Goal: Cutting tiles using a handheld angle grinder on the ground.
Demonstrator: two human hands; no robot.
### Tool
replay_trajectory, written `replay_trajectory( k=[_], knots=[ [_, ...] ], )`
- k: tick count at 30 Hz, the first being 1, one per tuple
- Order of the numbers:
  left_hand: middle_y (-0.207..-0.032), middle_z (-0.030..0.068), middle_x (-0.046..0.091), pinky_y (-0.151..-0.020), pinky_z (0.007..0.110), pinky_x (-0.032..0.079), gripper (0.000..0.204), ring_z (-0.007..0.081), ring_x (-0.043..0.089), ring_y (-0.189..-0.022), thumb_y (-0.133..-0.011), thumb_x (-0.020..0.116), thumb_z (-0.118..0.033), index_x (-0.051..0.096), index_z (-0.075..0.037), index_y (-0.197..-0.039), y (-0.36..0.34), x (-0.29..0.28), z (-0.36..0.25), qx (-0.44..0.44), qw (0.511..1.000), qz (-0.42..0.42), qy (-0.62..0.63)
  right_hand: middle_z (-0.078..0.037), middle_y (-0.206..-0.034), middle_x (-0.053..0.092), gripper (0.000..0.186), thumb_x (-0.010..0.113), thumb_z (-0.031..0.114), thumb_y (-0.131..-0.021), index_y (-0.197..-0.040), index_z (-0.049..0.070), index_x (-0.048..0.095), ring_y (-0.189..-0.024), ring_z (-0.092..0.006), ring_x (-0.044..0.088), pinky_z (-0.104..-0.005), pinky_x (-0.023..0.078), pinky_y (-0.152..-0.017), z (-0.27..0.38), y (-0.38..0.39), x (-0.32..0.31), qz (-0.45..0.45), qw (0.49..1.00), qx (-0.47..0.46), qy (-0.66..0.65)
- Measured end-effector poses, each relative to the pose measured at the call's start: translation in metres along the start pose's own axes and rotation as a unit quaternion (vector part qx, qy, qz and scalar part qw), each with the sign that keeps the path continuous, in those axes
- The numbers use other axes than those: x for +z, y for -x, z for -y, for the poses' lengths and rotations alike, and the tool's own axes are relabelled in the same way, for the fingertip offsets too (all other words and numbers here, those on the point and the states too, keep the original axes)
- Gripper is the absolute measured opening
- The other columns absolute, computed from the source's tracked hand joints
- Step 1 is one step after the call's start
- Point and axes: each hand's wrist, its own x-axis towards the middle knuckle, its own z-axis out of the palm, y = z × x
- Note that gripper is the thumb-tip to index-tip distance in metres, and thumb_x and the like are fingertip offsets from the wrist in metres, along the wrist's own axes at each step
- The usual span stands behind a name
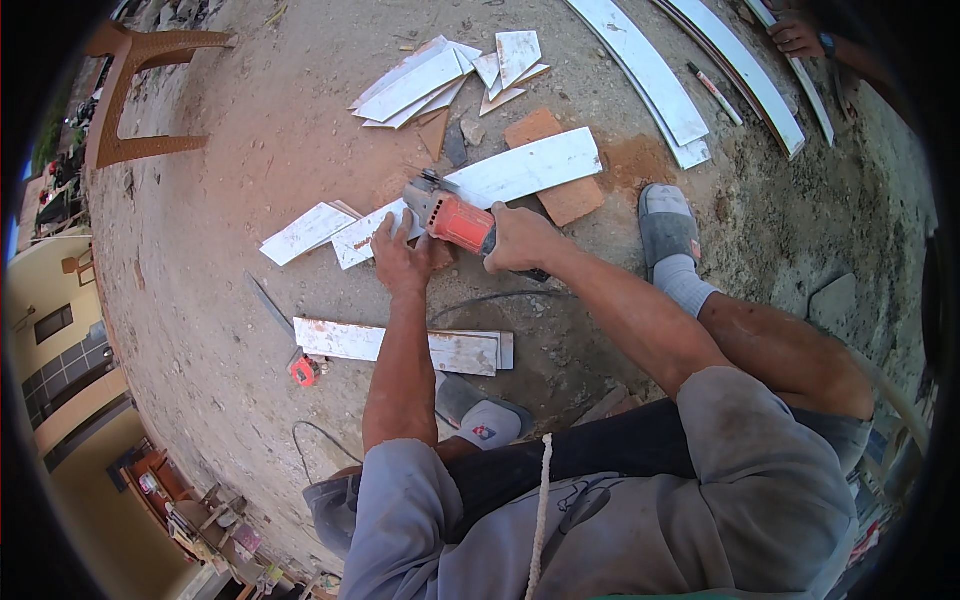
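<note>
Cutting looks under way: the right hand is wrapped tight around the red angle grinder, its disc on the long white tile strip lying on the ground. The left hand presses flat on the strip's near-left end, fingers spread, grasping nothing. The next move calls for a steady feed along the cut.

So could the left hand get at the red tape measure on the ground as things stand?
Probably yes. The left hand rests on a white tile strip, and the tape measure lies on open ground on the same side, beside another strip, with nothing between them.
</note>
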Motion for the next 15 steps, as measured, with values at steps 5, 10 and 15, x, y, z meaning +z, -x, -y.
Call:
replay_trajectory(
  k=[5, 10, 15],
  knots=[
    [-0.133, 0.0065, 0.052, -0.104, 0.038, 0.043, 0.056, 0.0263, 0.047, -0.125, -0.073, 0.081, -0.025, 0.064, -0.025, -0.126, 0.0001, 0.0016, 0.0024, 0.004, 1.0, -0.005, 0.003, -0.027, -0.101, 0.066, 0.075, 0.078, 0.03, -0.058, -0.116, -0.008, 0.05, -0.096, -0.0401, 0.066, -0.0436, 0.053, -0.084, -0.003, 0.0039, 0.0016, -0.008, 1.0, -0.008, 0.009],
    [-0.133, 0.0064, 0.052, -0.104, 0.038, 0.043, 0.057, 0.0262, 0.047, -0.125, -0.073, 0.081, -0.025, 0.064, -0.025, -0.127, 0.0003, 0.0018, 0.002, 0.002, 1.0, -0.002, -0.002, -0.027, -0.1, 0.066, 0.074, 0.077, 0.029, -0.057, -0.115, -0.009, 0.051, -0.095, -0.0405, 0.066, -0.0438, 0.053, -0.084, -0.0091, 0.0062, 0.0041, -0.016, 1.0, -0.016, 0.005],
    [-0.133, 0.0058, 0.052, -0.103, 0.039, 0.043, 0.056, 0.0262, 0.047, -0.125, -0.073, 0.081, -0.025, 0.064, -0.026, -0.127, 0.0007, 0.0008, 0.0031, 0.012, 1.0, -0.014, -0.007, -0.028, -0.1, 0.066, 0.073, 0.077, 0.029, -0.057, -0.114, -0.009, 0.051, -0.095, -0.0406, 0.066, -0.0439, 0.053, -0.083, -0.0084, 0.0081, 0.0051, -0.013, 1.0, -0.007, 0.0]
  ],
)
